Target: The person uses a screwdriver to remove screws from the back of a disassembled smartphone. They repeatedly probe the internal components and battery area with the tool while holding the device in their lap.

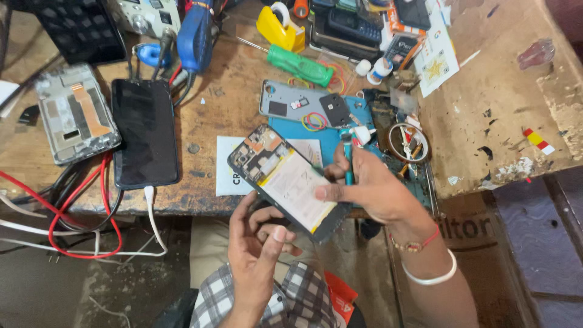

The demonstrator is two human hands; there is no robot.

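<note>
An opened phone [284, 180] with its back off, showing a white battery and circuit board, is held tilted over the bench edge. My left hand [258, 249] supports it from beneath, the thumb raised near the lower end. My right hand [370, 188] grips the phone's right side, the thumb on the battery, and also holds a teal-handled screwdriver [348, 163] upright between the fingers.
On the worn wooden bench lie a black phone [144, 132] on a white cable, a bare phone frame [74, 112], a grey back cover [291, 100], a green screwdriver [300, 64], a yellow tape dispenser [278, 27], a blue mat [328, 136], red wires [73, 203].
</note>
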